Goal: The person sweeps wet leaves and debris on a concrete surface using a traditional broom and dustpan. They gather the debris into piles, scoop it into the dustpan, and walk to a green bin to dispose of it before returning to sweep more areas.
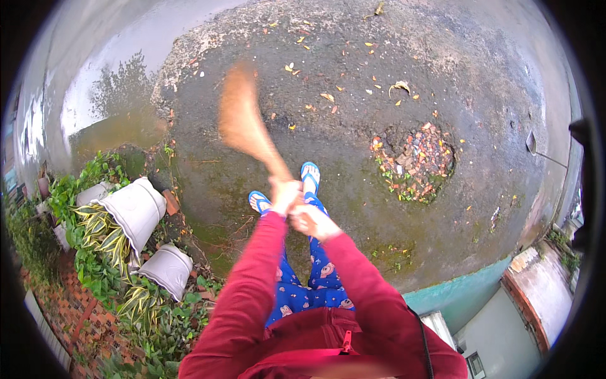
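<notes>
A brown broom [243, 123] reaches away from me toward the far left, its bristle end smeared by motion. My left hand [285, 196] is closed round its handle. Closer to my body, my right hand [314, 222] is also closed at the handle's near end, just beside the left one. The broom's head is over dark, damp concrete ground [303, 120]. Scattered yellow and brown leaves [327, 97] lie to the right of the bristles.
A round patch of leaves and rubble [416, 161] lies to the right. White planters [136, 208] with striped plants stand at left, beside a wet stretch of ground. A long-handled metal tool [531, 143] lies at far right. My feet wear blue flip-flops [310, 169].
</notes>
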{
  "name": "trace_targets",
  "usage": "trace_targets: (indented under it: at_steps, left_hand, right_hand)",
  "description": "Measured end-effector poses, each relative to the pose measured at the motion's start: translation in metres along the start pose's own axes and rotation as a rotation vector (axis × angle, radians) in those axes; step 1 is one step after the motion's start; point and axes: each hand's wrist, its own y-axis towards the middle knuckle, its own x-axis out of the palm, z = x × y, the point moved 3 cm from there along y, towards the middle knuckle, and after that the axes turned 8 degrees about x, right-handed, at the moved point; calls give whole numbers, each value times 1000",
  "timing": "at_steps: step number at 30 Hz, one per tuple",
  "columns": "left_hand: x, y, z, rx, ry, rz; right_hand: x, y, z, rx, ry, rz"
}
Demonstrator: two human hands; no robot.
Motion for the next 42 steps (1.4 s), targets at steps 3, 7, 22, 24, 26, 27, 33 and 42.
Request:
trace_targets:
  at_steps: [3,7,22,24,26,27,33,42]
  left_hand:
    - [103,-40,-1,-62,202,-320]
    - [158,-70,27,-77,167,-666]
    - [42,-125,-5,-261,-32,-249]
    - [101,-140,-13,-313,-57,-434]
    - [151,-144,-6,-236,-103,-604]
    - [166,-144,1,-210,-127,-638]
    - [147,-131,65,-25,-36,-849]
    - [-73,-41,80,-63,-252,-3]
  right_hand:
    - [-65,-65,-5,-1,334,81]
    - [-75,-117,-6,-361,236,65]
    - [-33,-136,63,-63,101,-124]
    - [-59,-155,45,-46,230,154]
    - [-78,-169,31,-179,244,337]
    - [-82,-174,24,-322,270,363]
    - [-44,-150,22,-613,217,359]
    - [98,-45,23,-20,-192,-262]
